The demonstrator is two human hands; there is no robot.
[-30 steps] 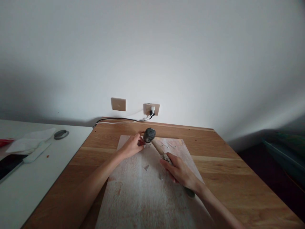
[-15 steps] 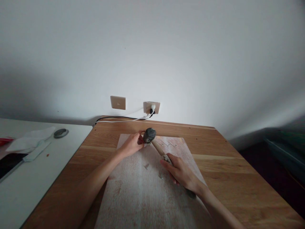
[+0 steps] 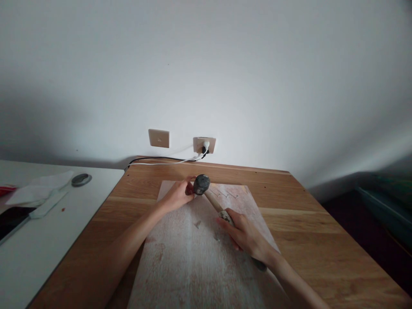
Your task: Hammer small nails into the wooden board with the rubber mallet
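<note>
My right hand [image 3: 246, 235] is wrapped round the wooden handle of a hammer [image 3: 212, 201]. Its dark metal head [image 3: 201, 184] rests close above the far part of a pale, worn board [image 3: 196, 262] that lies on the wooden table [image 3: 309, 227]. My left hand [image 3: 176, 195] sits just left of the hammer head, fingers pinched together on something too small to make out. Several small nails [image 3: 225, 194] stand or lie on the board near the far edge, and two more marks, perhaps nails [image 3: 197, 223], show at mid-board.
A switch plate [image 3: 159, 138] and a socket with a white plug [image 3: 204, 146] and cables are on the wall behind. A white table [image 3: 38, 240] at the left carries cloths, a round grey object [image 3: 81, 179] and a dark tablet [image 3: 11, 219]. Dark floor lies to the right.
The hammer head has dipped slightly toward the board beside my left fingers. Both hands stay almost where they were.
</note>
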